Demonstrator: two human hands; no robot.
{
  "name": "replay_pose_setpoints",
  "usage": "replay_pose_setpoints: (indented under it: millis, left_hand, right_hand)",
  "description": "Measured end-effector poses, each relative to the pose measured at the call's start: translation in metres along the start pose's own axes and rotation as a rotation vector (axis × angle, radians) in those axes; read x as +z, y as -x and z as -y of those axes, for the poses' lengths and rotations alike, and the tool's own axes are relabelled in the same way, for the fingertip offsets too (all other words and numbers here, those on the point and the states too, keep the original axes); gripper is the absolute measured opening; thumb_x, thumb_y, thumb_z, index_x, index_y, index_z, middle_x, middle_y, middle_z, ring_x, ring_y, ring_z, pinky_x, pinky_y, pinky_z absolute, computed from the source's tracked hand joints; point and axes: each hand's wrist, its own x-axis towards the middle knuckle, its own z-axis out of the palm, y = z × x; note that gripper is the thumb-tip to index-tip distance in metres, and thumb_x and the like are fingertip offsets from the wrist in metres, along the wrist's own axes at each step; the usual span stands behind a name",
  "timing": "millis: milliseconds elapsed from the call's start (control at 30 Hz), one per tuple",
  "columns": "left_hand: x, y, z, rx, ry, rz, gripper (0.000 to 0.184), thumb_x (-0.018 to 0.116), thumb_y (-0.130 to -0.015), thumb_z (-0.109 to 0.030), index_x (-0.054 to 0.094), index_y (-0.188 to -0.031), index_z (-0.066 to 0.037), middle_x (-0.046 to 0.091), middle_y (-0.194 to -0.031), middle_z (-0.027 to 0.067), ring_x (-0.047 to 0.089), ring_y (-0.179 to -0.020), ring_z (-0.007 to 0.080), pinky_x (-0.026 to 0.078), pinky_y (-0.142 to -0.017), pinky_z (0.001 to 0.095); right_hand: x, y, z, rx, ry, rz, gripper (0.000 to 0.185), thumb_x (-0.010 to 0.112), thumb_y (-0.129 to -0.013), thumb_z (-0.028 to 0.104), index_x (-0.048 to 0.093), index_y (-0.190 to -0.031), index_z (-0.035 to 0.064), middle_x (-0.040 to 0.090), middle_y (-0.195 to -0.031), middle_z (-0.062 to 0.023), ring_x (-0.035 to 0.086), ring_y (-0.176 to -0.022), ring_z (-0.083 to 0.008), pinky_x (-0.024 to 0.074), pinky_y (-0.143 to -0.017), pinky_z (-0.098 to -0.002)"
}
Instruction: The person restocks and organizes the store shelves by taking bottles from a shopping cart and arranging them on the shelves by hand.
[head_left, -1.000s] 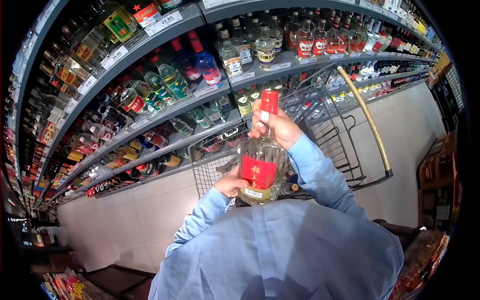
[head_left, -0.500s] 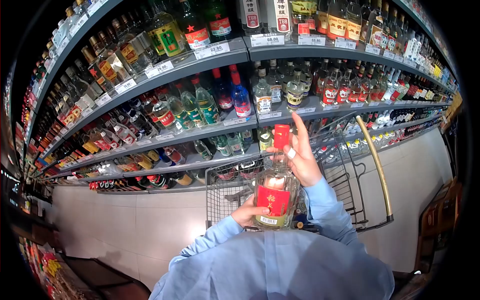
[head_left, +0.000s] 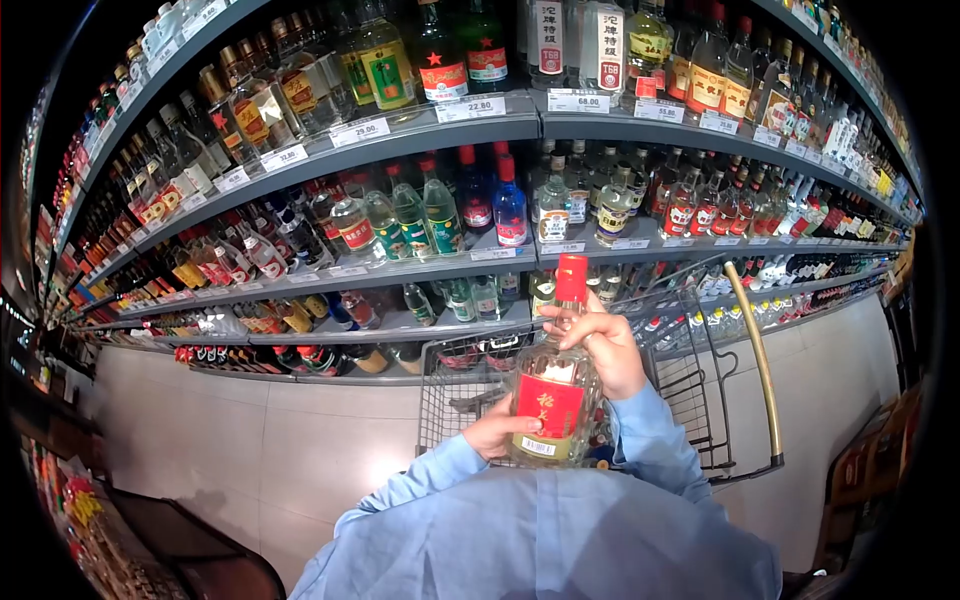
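A clear glass liquor bottle (head_left: pixel 562 370) with a red cap and a red-and-gold label stands nearly upright in front of my chest. My left hand (head_left: pixel 495 430) grips its lower left side, the thumb lying across the bottom of the label. Up at the neck, my right hand (head_left: pixel 607 350) is curled round the bottle from the right, fingers bent just below the cap. Part of the right fingers is hidden behind the neck. Behind the bottle is a black wire shopping cart (head_left: pixel 440 400), its contents mostly covered by the bottle and my arms.
Long grey shelves (head_left: pixel 440 125) of bottles with price tags curve across the view ahead. The cart's gold handle (head_left: pixel 755 360) is at the right. Pale floor tiles (head_left: pixel 230 440) stretch to the left. A wooden display (head_left: pixel 870 460) stands at the right edge, packaged goods (head_left: pixel 75 510) at lower left.
My right hand's raised index finger has bent down, and the fingers have closed round the bottle neck. The shelves have shifted slightly right and down in view. My left hand keeps its hold.
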Motion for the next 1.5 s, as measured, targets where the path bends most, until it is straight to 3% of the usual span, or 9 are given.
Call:
replay_pose_setpoints:
  millis: [133,167,267,367,467,667,1100,1200,1500]
  left_hand:
    - [0.005,0.009,-0.005,0.007,0.022,-0.006,0.072,0.064,-0.071,-0.006,0.025,-0.132,-0.004,0.047,-0.121,0.0168,0.052,-0.108,0.0283,0.043,-0.091,0.0429]
    - [0.006,0.011,-0.007,0.009,0.032,-0.008,0.072,0.065,-0.071,-0.006,0.025,-0.132,-0.004,0.047,-0.121,0.0168,0.052,-0.108,0.0283,0.043,-0.091,0.0428]
    - [0.001,0.017,-0.01,-0.022,0.038,0.001,0.074,0.066,-0.069,-0.006,0.026,-0.132,-0.005,0.048,-0.121,0.0162,0.052,-0.108,0.0276,0.043,-0.092,0.0419]
    - [-0.019,0.019,-0.006,-0.005,-0.052,-0.011,0.077,0.068,-0.067,-0.006,0.026,-0.132,-0.005,0.047,-0.122,0.0144,0.05,-0.11,0.0255,0.042,-0.093,0.0395]
    - [-0.047,0.019,0.002,0.054,-0.238,-0.043,0.085,0.073,-0.061,-0.005,0.027,-0.132,-0.005,0.043,-0.126,0.0093,0.045,-0.113,0.0184,0.038,-0.095,0.0334]
    - [-0.111,0.047,0.008,0.01,-0.612,-0.042,0.084,0.077,-0.061,-0.009,0.032,-0.131,-0.002,0.046,-0.122,0.0076,0.043,-0.111,0.0156,0.033,-0.096,0.0291]
    - [-0.269,0.066,0.118,-0.08,-1.084,-0.158,0.075,0.072,-0.06,0.003,0.039,-0.126,-0.007,0.048,-0.122,0.0091,0.048,-0.11,0.0208,0.04,-0.093,0.0307]
    - [-0.319,0.06,0.169,-0.177,-0.848,-0.218,0.078,0.075,-0.054,-0.004,0.041,-0.124,-0.009,0.051,-0.118,0.0135,0.05,-0.109,0.0291,0.04,-0.093,0.0338]
    - [-0.33,0.061,0.19,-0.35,-1.25,-0.229,0.064,0.063,-0.071,-0.034,0.042,-0.125,-0.008,0.051,-0.118,0.0182,0.049,-0.109,0.0314,0.039,-0.092,0.0352]
  right_hand:
    - [0.008,-0.001,-0.005,0.023,0.0,-0.019,0.024,0.04,-0.078,-0.011,0.058,-0.062,-0.0058,0.033,-0.132,-0.0142,0.048,-0.11,-0.0324,0.0427,-0.092,-0.0405]
    - [-0.003,-0.001,-0.019,-0.091,0.044,0.119,0.02,0.043,-0.082,-0.005,0.06,-0.092,-0.0046,0.033,-0.132,-0.0145,0.049,-0.11,-0.0295,0.044,-0.089,-0.0388]
    - [0.029,-0.001,0.0,0.018,-0.069,-0.084,0.047,0.047,-0.085,0.001,0.034,-0.13,0.0027,0.037,-0.128,-0.0165,0.053,-0.104,-0.0256,0.0458,-0.085,-0.0356]
    - [0.035,-0.002,-0.002,0.056,-0.107,-0.087,0.07,0.048,-0.086,0.004,0.004,-0.14,0.0113,0.041,-0.125,-0.0176,0.057,-0.095,-0.0212,0.0456,-0.082,-0.0325]
    - [0.033,-0.003,-0.012,0.185,-0.053,-0.059,0.063,0.052,-0.084,0.004,0.017,-0.137,0.0061,0.052,-0.113,-0.018,0.058,-0.092,-0.0204,0.0448,-0.083,-0.0316]
    - [0.028,0.026,-0.048,0.441,0.19,0.094,0.023,0.065,-0.075,0.005,0.053,-0.094,0.0023,0.058,-0.095,-0.005,0.055,-0.093,-0.0123,0.0433,-0.082,-0.0271]
    - [0.039,0.121,-0.21,0.566,0.712,0.027,0.027,0.069,-0.067,0.01,0.059,-0.092,0.0063,0.062,-0.085,-0.0069,0.061,-0.078,-0.0186,0.0466,-0.071,-0.0283]
    - [0.04,0.144,-0.246,0.507,0.783,-0.03,0.026,0.068,-0.067,0.009,0.058,-0.091,0.0071,0.062,-0.083,-0.0088,0.061,-0.076,-0.0221,0.0476,-0.068,-0.0303]
    - [0.031,0.174,-0.298,0.482,0.802,-0.02,0.024,0.065,-0.069,0.013,0.057,-0.091,0.0081,0.061,-0.086,-0.0121,0.059,-0.078,-0.0306,0.0475,-0.066,-0.0358]
